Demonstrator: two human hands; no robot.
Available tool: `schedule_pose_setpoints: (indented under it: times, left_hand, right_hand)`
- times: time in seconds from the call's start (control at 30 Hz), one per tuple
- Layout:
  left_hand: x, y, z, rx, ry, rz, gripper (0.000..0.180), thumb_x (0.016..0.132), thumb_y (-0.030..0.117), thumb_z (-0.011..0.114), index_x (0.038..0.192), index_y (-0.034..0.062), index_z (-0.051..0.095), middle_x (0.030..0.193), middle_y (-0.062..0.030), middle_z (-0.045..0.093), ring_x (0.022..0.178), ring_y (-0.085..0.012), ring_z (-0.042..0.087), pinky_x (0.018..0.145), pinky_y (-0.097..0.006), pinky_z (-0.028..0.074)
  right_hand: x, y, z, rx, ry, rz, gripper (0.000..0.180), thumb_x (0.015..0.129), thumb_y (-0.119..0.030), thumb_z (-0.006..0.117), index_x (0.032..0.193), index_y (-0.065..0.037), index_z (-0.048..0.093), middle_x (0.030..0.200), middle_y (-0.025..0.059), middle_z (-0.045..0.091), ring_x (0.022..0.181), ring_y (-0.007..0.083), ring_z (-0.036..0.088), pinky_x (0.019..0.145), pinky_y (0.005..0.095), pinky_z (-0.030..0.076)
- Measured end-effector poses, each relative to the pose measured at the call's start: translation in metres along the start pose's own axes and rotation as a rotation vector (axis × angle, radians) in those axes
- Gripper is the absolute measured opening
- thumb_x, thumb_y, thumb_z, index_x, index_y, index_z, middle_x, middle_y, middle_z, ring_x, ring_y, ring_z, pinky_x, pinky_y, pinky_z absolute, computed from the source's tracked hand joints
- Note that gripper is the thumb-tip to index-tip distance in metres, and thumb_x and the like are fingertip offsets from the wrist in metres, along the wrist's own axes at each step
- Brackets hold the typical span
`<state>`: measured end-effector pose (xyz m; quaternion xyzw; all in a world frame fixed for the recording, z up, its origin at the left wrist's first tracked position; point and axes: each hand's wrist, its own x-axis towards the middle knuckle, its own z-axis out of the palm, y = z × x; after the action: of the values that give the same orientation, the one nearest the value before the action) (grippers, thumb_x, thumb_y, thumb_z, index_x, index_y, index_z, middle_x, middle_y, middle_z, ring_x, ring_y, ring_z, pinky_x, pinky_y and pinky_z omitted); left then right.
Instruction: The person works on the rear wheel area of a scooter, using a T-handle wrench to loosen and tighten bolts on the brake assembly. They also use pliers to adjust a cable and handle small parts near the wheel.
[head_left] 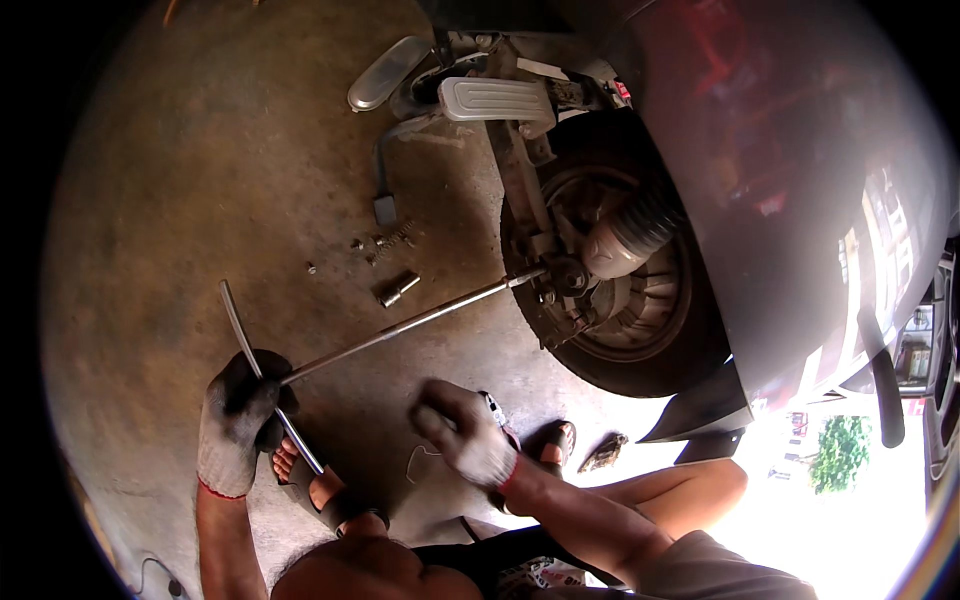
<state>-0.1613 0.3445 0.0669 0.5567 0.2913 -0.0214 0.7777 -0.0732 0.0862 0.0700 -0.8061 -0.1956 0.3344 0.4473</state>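
Observation:
My left hand (238,420), in a grey-and-white knit glove with a dark palm, is closed around the crossbar of a T-handle wrench (400,328) where it meets the shaft. The long steel shaft slants up to the right, and its socket end reaches the bolts beside the wheel's hub (575,283). Whether the socket sits on a bolt is too dark to tell. My right hand (462,428), gloved too, hovers below the shaft and apart from it. Its fingers are curled and slightly blurred, and their inside is hidden.
The wheel (610,375) stands under a grey body panel (800,200), near a ribbed footrest pedal (497,100). On the concrete floor lie a metal socket (400,290), a small spring (398,236) with loose bolts, and a pedal arm (384,208). My sandaled feet are close below.

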Motion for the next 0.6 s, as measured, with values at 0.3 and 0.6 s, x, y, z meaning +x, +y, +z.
schedule_pose_setpoints:
  times: [0.3,0.6]
  left_hand:
    - [0.003,-0.006,0.0,-0.035,0.038,0.024,0.021,0.09,0.015,0.053,0.104,0.0001,0.058,0.067,-0.0028,0.056,0.046,-0.0027,0.038,0.04,-0.019,0.026]
    - [0.003,-0.012,0.002,-0.06,0.035,0.026,0.021,0.09,0.016,0.055,0.105,0.0008,0.059,0.067,-0.0021,0.057,0.046,-0.0023,0.038,0.04,-0.018,0.026]
  right_hand:
    - [-0.079,0.095,-0.082,0.034,0.881,0.302,0.019,0.097,-0.021,0.055,0.102,-0.003,0.057,0.086,0.0007,0.059,0.072,0.0095,0.051,0.063,0.0245,0.045]
    - [-0.072,0.084,-0.094,0.122,0.9,0.279,0.031,0.094,-0.022,0.059,0.07,-0.003,0.056,0.062,-0.0055,0.045,0.059,0.0077,0.037,0.052,0.0283,0.031]
